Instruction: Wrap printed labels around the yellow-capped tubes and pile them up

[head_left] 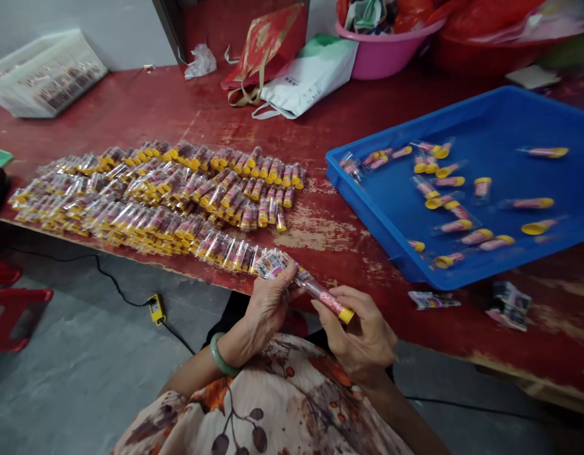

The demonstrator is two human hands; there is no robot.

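Grips clear tube (320, 292) near yellow cap (346, 315) in right hand (361, 327), by near edge of red table (201, 120); pinches printed wrappers (272, 264) in left hand (268, 300), at tube's other end; has piled tubes (147, 218) in rows to left, blue tray (491, 139) with scattered tubes (456, 226) to right.

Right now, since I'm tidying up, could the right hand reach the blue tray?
Probably yes: the blue tray looks near the right hand, with nothing visibly blocking, though that hand's grip holds a yellow-ended tube.
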